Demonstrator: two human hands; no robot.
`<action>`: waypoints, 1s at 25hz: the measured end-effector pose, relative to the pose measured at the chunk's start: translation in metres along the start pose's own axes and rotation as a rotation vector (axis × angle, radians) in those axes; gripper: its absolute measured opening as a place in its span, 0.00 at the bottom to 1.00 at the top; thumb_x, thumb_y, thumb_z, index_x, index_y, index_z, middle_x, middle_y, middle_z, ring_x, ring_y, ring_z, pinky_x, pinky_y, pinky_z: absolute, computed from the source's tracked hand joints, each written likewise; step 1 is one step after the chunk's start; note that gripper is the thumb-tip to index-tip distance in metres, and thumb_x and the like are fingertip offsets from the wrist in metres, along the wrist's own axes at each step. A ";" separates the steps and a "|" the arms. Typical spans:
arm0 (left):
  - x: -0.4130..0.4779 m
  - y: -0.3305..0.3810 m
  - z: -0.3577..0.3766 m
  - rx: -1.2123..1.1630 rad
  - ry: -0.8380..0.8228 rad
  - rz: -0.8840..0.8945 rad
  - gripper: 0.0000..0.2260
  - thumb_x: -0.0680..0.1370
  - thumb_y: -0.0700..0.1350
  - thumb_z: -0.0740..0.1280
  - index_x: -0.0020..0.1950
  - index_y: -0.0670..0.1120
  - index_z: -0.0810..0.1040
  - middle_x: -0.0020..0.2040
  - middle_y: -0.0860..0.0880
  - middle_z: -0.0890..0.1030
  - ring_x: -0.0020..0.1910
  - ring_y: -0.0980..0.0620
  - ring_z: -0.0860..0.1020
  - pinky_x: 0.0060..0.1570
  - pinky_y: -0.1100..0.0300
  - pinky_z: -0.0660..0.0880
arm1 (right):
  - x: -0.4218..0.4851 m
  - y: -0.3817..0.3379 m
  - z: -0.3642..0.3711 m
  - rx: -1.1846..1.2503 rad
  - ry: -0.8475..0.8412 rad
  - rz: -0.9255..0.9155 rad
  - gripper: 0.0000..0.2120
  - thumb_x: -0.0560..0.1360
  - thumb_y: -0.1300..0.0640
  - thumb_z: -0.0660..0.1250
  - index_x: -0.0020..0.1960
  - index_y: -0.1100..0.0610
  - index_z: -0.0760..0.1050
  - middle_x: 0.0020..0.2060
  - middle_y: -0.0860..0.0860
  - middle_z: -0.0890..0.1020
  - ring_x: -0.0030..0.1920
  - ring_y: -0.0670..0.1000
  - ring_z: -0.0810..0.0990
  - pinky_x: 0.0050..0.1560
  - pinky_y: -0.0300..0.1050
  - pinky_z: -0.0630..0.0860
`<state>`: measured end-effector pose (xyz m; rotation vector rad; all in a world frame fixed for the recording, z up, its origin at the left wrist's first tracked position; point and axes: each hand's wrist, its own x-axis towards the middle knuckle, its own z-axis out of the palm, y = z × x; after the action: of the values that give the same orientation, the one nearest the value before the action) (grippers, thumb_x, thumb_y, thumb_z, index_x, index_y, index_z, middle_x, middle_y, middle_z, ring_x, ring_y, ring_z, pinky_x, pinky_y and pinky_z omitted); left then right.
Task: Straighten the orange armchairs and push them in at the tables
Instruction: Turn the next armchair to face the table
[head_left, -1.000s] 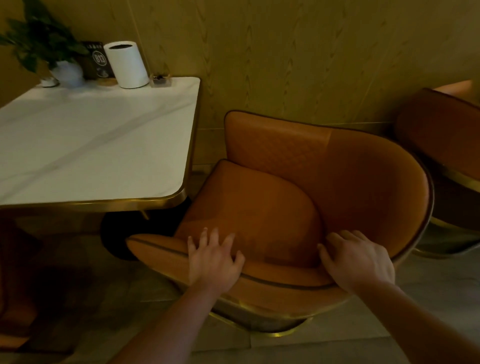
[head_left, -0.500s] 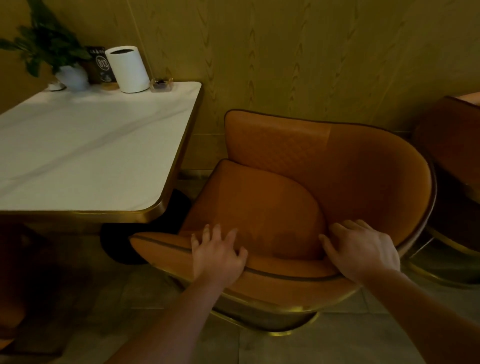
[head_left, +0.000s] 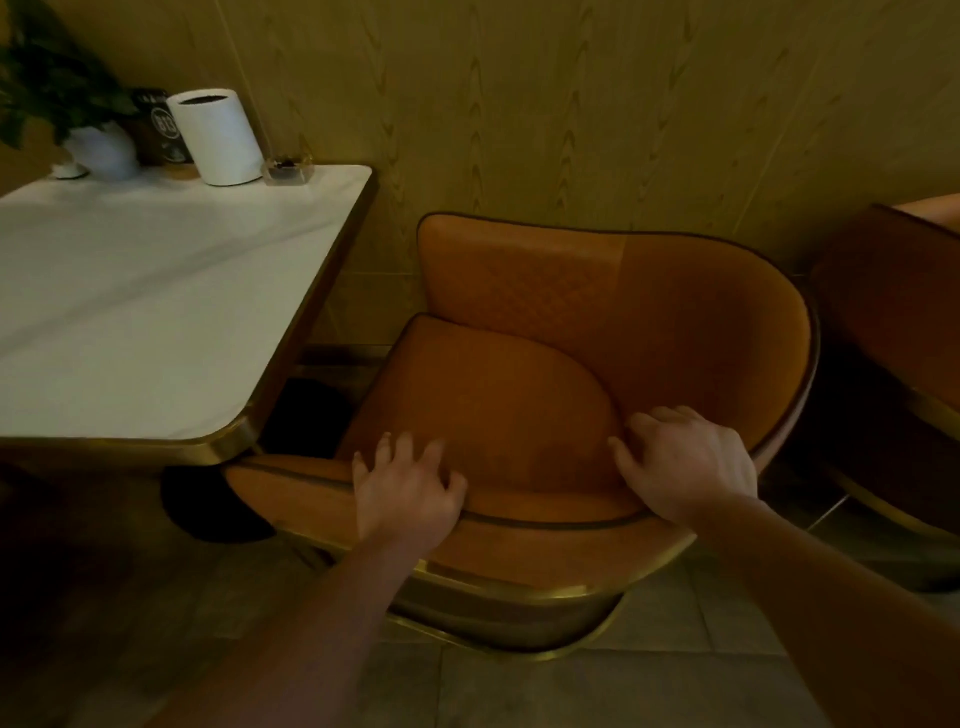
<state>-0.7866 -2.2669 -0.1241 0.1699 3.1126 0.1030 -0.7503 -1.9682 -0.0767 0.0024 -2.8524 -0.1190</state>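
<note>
Orange armchair (head_left: 493, 405): near rim is pressed under the spread left hand (head_left: 408, 491) and gripped by the right hand (head_left: 685, 467); tabletop (head_left: 156, 312) left of both.

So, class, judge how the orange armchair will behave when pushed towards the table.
Probably heavy: the armchair has a padded shell on a metal base. Likely slides, not rolls; no wheels show. Its low, wide shape seems unlikely to tip.

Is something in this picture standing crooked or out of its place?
Yes. The orange armchair stands out from the table, not pushed in, and its near arm ends by the table's front corner, so it looks off-centre. Nothing seems spilled or damaged.
</note>
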 end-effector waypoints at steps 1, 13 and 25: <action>0.004 0.004 0.000 0.000 -0.001 -0.006 0.28 0.76 0.63 0.45 0.74 0.58 0.67 0.73 0.47 0.69 0.75 0.43 0.62 0.71 0.37 0.59 | 0.005 0.004 0.003 -0.005 0.009 -0.009 0.24 0.78 0.33 0.45 0.48 0.43 0.75 0.39 0.41 0.74 0.42 0.45 0.74 0.31 0.41 0.67; 0.049 0.048 0.000 0.007 -0.105 -0.025 0.28 0.76 0.63 0.44 0.73 0.59 0.65 0.74 0.45 0.68 0.74 0.40 0.62 0.70 0.34 0.57 | 0.057 0.055 0.024 -0.005 -0.008 -0.022 0.27 0.76 0.32 0.42 0.52 0.41 0.76 0.44 0.39 0.78 0.46 0.44 0.76 0.35 0.40 0.69; 0.067 0.076 -0.004 0.033 -0.154 -0.090 0.29 0.77 0.63 0.42 0.75 0.57 0.65 0.74 0.44 0.68 0.74 0.40 0.62 0.71 0.34 0.54 | 0.086 0.082 0.028 0.005 -0.106 -0.048 0.24 0.77 0.33 0.44 0.51 0.42 0.75 0.43 0.41 0.76 0.45 0.44 0.74 0.36 0.41 0.68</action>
<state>-0.8453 -2.1847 -0.1167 0.0358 2.9637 0.0346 -0.8394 -1.8852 -0.0721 0.0682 -2.9595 -0.1256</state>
